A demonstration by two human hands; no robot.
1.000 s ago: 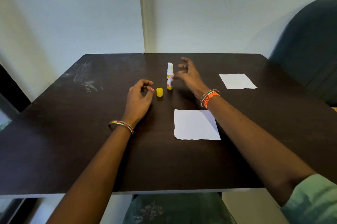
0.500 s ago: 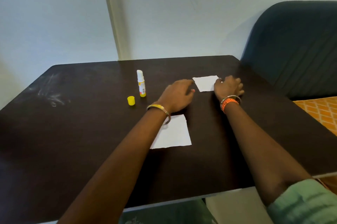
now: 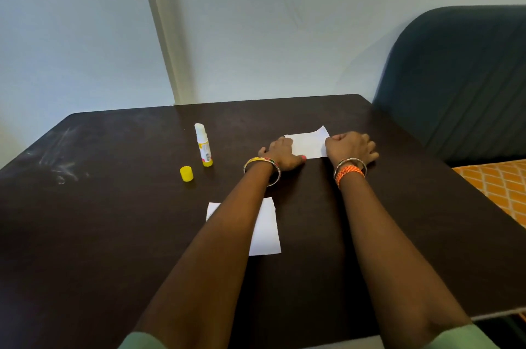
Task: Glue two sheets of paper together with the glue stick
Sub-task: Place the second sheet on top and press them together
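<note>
two sheets on table (image 3: 113,220). yellow cap (image 3: 186,173) off, lying near uncapped glue stick (image 3: 203,145), upright, untouched. near sheet (image 3: 266,230) flat, partly under left forearm. left hand (image 3: 282,153) pinches far sheet (image 3: 308,144) at left edge; right hand (image 3: 351,147) curled at right edge, hold hidden, cannot tell. step: picking up far sheet. next: carry it over near sheet, align edges, press.

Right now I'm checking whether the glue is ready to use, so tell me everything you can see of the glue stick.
The glue stick is a white plastic tube with a yellow base and a printed label. It stands upright on the dark table, uncapped, its white glue tip exposed. Its yellow cap sits apart, nearer the person. Nothing touches it.
</note>
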